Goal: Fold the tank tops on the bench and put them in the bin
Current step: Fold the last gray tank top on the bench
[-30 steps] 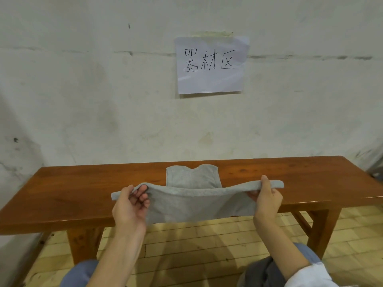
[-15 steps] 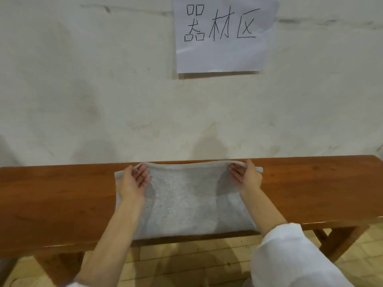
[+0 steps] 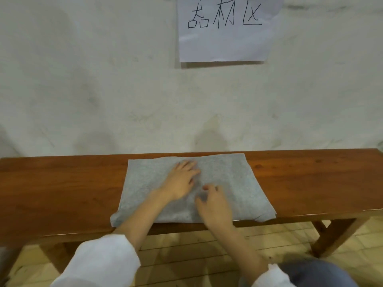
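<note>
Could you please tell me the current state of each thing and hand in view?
tank top: flat on the bench, reaching its front edge.
left hand: rests flat, fingers spread, on the tank top.
right hand: on the tank top, fingers curled; grip unclear.
paper sign: on the wall, top cut off.

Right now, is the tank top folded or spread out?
Folded: the tank top lies on the bench as a rectangle, no straps showing.
</note>
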### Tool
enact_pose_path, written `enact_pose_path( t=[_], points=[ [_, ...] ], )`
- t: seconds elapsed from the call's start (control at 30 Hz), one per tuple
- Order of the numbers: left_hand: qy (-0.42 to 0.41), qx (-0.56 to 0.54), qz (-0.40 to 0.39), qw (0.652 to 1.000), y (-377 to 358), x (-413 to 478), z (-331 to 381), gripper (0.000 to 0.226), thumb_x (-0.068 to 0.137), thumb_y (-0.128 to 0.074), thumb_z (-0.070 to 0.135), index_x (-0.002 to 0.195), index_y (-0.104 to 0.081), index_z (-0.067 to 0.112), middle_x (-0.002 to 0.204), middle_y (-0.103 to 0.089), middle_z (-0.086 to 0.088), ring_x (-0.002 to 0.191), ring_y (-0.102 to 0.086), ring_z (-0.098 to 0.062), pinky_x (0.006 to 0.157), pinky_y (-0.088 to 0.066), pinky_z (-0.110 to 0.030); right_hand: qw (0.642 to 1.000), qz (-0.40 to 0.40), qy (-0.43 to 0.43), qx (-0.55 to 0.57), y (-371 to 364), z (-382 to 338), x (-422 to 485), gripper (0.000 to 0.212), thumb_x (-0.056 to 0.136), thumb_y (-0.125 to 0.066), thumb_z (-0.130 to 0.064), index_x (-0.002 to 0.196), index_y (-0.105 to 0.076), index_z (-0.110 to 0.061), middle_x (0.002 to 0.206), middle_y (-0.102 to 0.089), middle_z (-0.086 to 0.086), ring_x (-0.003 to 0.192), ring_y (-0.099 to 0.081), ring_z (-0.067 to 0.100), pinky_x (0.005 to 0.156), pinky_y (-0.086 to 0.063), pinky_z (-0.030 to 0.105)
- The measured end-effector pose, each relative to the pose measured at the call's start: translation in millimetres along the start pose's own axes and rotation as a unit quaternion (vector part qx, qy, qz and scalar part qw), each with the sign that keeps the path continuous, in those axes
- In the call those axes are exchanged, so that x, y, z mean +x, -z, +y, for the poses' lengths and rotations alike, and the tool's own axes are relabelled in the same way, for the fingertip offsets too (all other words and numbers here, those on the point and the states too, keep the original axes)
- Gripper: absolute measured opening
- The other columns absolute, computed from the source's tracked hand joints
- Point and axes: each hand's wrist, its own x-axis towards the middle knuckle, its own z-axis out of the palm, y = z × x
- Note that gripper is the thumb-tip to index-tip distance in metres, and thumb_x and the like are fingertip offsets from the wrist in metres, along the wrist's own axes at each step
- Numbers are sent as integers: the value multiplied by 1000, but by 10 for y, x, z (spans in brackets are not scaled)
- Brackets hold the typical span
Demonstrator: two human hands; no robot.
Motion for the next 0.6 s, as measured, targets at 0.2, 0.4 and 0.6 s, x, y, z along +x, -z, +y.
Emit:
enact_pose_path(
  t=[0.2,0.4,0.6],
  points=[
    [48,81,-41,995,-74,-272,-123,55,102,-20,47,152,-5,31,161,2,4,147,2,-17,118,2,-40,982,-3,127,-141,-89,203,-163,48,95,-43,-48,138,-36,-27,136,-40,2,122,-39,18,102,-32,28],
    [120,182,17,976,-50,-649,-109,92,77,19,65,152,-14,21,156,-19,-5,140,-22,-27,110,-22,-42,967,-37,196,-159,110,449,70,47,101,-31,-38,146,-32,-23,153,-27,1,144,-18,21,117,-10,31],
    [201,85,8,976,-155,-713,-147,73,90,4,65,152,3,27,161,6,-3,147,11,-26,116,9,-50,974,-65,205,-73,-99,638,-302,67,94,-18,-61,152,-8,-27,158,1,-10,147,1,12,119,1,29]
  ],
)
